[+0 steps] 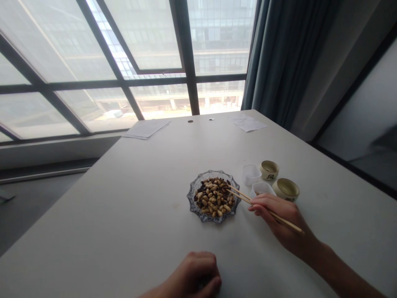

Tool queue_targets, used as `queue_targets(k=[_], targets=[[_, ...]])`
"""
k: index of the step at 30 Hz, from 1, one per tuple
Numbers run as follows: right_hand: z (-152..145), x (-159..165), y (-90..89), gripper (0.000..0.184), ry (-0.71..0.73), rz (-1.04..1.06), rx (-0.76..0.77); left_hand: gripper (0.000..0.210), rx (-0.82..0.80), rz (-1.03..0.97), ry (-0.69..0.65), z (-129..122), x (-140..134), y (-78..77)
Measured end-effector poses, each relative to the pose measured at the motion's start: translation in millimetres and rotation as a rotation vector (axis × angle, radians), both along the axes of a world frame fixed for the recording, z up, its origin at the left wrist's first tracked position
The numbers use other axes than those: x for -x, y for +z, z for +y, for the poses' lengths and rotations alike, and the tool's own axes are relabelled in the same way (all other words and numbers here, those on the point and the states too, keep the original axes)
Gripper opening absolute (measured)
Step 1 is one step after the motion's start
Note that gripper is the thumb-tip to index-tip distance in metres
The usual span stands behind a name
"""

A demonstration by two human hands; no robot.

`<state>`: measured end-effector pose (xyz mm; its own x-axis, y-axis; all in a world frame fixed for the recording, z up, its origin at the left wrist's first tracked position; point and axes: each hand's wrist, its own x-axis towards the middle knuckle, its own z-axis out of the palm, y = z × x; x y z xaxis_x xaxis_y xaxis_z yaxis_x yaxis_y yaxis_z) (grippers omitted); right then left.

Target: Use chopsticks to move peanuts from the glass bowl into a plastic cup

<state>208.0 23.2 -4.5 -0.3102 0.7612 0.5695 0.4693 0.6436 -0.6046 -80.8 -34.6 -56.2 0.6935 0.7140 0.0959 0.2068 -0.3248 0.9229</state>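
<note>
My right hand grips a pair of wooden chopsticks. Their tips reach over the right side of a scalloped clear glass bowl. Peanuts in the shell and other nuts, with darker pieces among them, are heaped in the bowl. Whether the tips pinch a piece is too small to tell. Near the table's front edge my left hand rests with its fingers curled in, and nothing shows in it. Beyond my right hand stand two translucent plastic cups; the nearer cup is partly hidden by that hand.
Two small ceramic bowls, a farther bowl with a dark character and a nearer bowl, stand right of the cups. Paper sheets and more papers lie at the white table's far end, before the windows.
</note>
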Motion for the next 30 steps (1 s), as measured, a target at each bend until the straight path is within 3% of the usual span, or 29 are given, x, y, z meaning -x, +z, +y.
queue_targets(k=[7,12,16,22,25,30], targets=[[-2,2,-4.3,0.019,0.068,-0.045,-0.089,0.057,0.001,-0.02,-0.009,-1,1,-0.6],[-6,2,-1.4,0.019,0.018,0.015,-0.182,0.057,-0.005,-0.014,0.0,-1,1,-1.3],[-6,-11,9.0,0.02,-0.161,0.037,-0.224,0.057,-0.003,-0.011,0.0,-1,1,-0.4],[4,-50,26.4,0.021,-0.673,-0.141,-0.335,0.057,-0.018,-0.003,0.002,-2,1,-2.0],[9,-62,24.5,0.026,-0.742,-0.178,-0.342,0.057,-0.024,-0.013,0.004,-2,1,-3.2],[11,-63,18.5,0.027,-0.719,-0.179,-0.341,0.054,-0.02,-0.016,0.002,1,1,-3.8]])
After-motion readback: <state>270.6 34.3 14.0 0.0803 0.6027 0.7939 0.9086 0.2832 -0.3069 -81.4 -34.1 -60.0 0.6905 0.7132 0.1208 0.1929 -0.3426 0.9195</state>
